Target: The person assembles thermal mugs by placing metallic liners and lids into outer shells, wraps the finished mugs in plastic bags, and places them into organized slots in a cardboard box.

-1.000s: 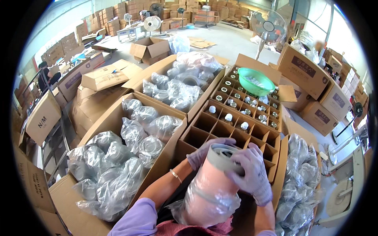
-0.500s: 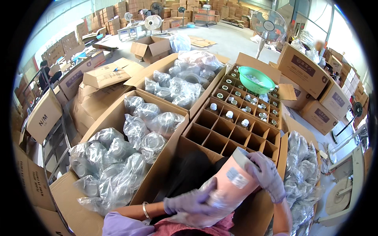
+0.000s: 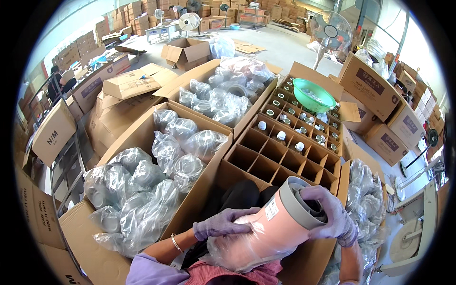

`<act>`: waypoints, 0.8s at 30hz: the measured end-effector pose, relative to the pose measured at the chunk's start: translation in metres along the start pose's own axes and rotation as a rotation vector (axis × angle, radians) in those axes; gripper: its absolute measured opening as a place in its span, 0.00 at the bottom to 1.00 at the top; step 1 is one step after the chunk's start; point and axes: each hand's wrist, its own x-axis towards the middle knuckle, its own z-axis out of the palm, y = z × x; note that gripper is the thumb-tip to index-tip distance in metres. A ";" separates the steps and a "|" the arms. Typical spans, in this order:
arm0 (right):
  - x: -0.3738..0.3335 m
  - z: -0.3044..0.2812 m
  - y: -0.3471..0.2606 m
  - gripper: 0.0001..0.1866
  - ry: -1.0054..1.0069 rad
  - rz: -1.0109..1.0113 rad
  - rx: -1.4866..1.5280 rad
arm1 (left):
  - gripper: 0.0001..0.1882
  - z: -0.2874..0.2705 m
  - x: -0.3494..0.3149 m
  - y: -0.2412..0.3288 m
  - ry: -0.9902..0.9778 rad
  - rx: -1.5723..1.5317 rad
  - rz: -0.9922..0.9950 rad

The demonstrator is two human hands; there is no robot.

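A pink cylindrical container (image 3: 280,223) with a grey rim and a white label lies tilted across my lap, its dark-rimmed opening toward the upper right. Clear plastic film (image 3: 223,254) covers its lower end. My left hand (image 3: 228,223), in a purple glove, grips its left side, thumb and fingers on the film. At the grey rim, my gloved right hand (image 3: 335,216) holds on with its fingers bent over the edge into the opening. Ahead stands a divided carton (image 3: 266,154), with several white-capped bottles (image 3: 281,137) in its cells and open cells nearer me.
Cartons of plastic-bagged grey parts stand at left (image 3: 142,185) and farther back (image 3: 223,95). More bagged parts (image 3: 363,204) are at right. A green bowl (image 3: 313,95) rests on the far divided carton. Beyond are a fan (image 3: 331,31) and stacked boxes (image 3: 368,85).
The pink container has rolled and tipped so its grey rim and opening face up toward me. The right hand has shifted with the rim; the left stays on its side.
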 end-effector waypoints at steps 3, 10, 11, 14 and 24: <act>-0.015 0.016 0.016 0.21 0.175 0.235 0.031 | 0.39 0.016 0.006 -0.019 0.130 0.370 0.045; 0.007 0.018 0.036 0.20 0.207 0.466 -0.201 | 0.43 0.092 0.005 -0.041 0.482 1.049 0.505; 0.011 0.017 0.029 0.20 0.154 0.521 -0.225 | 0.43 0.080 0.009 -0.048 0.448 0.926 0.512; 0.006 0.002 0.008 0.25 0.032 0.214 -0.265 | 0.43 0.047 -0.002 -0.012 0.259 0.492 0.200; -0.014 0.022 -0.010 0.26 0.040 -0.094 -0.280 | 0.57 0.025 -0.013 0.021 0.046 0.770 0.049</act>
